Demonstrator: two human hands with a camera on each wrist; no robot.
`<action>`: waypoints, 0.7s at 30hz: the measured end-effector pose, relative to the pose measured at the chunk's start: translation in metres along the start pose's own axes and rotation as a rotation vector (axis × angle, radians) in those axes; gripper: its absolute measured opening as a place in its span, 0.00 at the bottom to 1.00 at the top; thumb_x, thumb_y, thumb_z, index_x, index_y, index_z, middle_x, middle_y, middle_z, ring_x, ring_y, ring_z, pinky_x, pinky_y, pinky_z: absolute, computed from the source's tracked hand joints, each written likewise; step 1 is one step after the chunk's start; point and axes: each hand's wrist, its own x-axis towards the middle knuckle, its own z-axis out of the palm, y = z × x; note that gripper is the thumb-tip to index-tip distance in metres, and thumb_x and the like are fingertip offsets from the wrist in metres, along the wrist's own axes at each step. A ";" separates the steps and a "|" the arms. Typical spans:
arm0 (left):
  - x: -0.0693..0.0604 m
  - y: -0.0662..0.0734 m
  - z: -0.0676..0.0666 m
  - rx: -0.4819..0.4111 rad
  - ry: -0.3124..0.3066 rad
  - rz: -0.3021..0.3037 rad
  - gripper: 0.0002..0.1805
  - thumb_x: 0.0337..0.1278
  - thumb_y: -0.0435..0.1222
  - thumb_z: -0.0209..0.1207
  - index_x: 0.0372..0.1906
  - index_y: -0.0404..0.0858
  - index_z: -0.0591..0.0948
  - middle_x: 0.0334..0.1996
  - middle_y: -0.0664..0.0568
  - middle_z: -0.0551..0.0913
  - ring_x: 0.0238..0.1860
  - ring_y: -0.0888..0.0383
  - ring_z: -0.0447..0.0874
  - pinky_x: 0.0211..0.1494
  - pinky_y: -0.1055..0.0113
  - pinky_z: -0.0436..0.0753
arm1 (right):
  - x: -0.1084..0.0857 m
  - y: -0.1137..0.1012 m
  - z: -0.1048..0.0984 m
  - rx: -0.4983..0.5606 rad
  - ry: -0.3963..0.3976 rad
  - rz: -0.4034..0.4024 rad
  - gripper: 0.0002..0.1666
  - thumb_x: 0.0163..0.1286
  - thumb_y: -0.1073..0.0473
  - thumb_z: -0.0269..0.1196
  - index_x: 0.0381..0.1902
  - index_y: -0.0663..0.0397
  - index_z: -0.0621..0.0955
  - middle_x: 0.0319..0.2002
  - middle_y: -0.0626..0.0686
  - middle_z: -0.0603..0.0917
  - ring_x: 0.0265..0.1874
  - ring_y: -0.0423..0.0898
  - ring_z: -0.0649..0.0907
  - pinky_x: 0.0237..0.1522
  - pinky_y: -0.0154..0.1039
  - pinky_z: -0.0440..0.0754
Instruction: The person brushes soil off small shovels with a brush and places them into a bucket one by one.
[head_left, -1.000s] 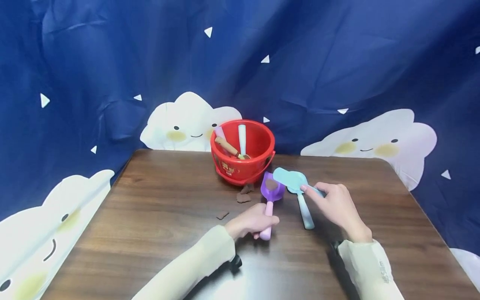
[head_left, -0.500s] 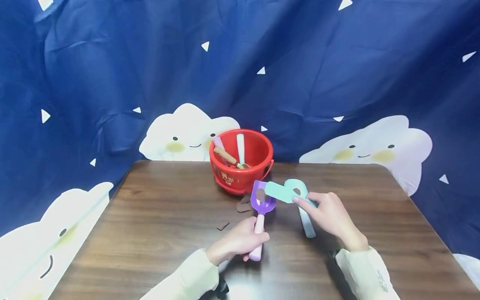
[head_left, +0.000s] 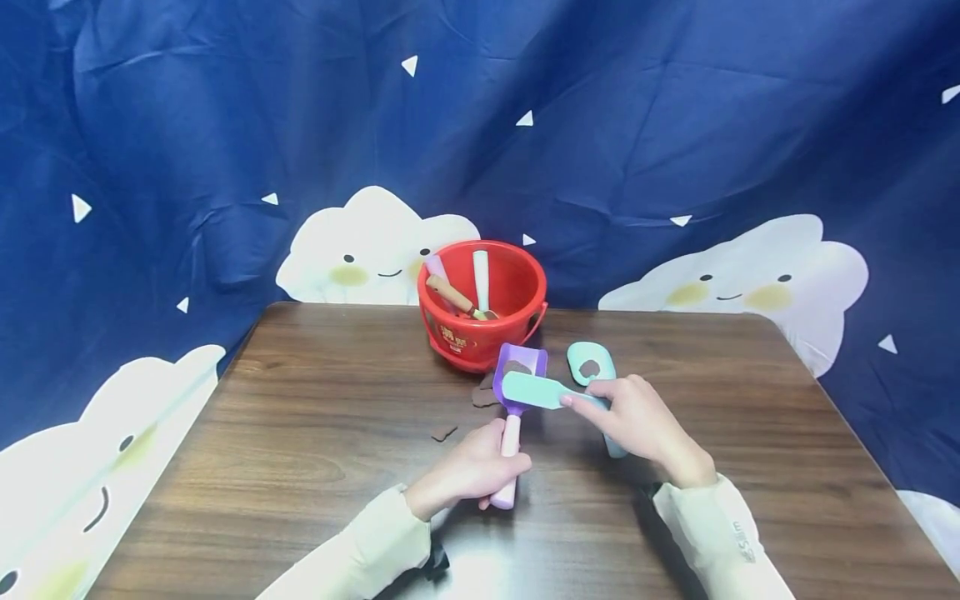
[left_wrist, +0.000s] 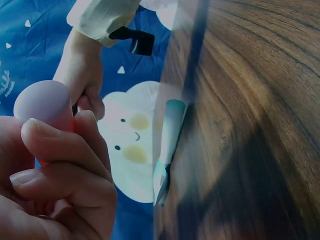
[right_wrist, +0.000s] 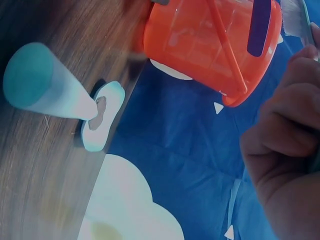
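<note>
My left hand (head_left: 468, 467) grips the pink handle (head_left: 507, 467) of a purple toy shovel (head_left: 534, 356) in the head view. A brown piece (head_left: 517, 367) lies in its scoop. The handle's rounded end (left_wrist: 45, 102) pokes out of my curled fingers in the left wrist view. My right hand (head_left: 641, 417) holds a teal brush (head_left: 536, 390), its pale bristles (right_wrist: 294, 20) showing in the right wrist view. The brush head crosses above the purple scoop; contact cannot be told. Below the right hand, a teal shovel (head_left: 579, 354) lies on the table, a brown piece (head_left: 590, 369) on it.
Just behind the shovel stands a red bucket (head_left: 480, 340) with several tool handles inside. More brown pieces (head_left: 486, 395) lie in front of it, and a small one (head_left: 444, 433) further left. A dark blue curtain (head_left: 300, 100) hangs behind the wooden table (head_left: 315, 400).
The purple shovel has shifted left, in front of the bucket. My right hand has moved left, carrying the brush from above the teal shovel to over the purple scoop, uncovering the teal shovel's brown piece.
</note>
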 end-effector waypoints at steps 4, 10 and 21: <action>0.000 -0.001 0.000 0.033 0.016 0.006 0.12 0.47 0.39 0.58 0.36 0.39 0.70 0.14 0.51 0.75 0.03 0.61 0.67 0.08 0.65 0.71 | 0.002 -0.004 0.002 0.001 -0.019 -0.004 0.28 0.61 0.41 0.65 0.10 0.40 0.65 0.10 0.35 0.53 0.13 0.32 0.56 0.16 0.30 0.56; -0.004 0.000 0.001 0.071 0.025 0.011 0.13 0.46 0.38 0.58 0.36 0.38 0.70 0.15 0.51 0.76 0.04 0.62 0.67 0.07 0.69 0.69 | 0.003 -0.006 0.006 -0.003 -0.033 -0.002 0.28 0.62 0.41 0.65 0.10 0.42 0.66 0.10 0.37 0.55 0.13 0.33 0.58 0.17 0.30 0.59; -0.008 0.002 0.000 0.066 0.034 0.006 0.14 0.47 0.39 0.59 0.37 0.38 0.70 0.17 0.49 0.76 0.04 0.60 0.67 0.06 0.70 0.68 | 0.006 -0.009 0.010 -0.133 0.010 -0.015 0.25 0.62 0.40 0.65 0.12 0.42 0.70 0.10 0.40 0.60 0.13 0.40 0.64 0.19 0.34 0.62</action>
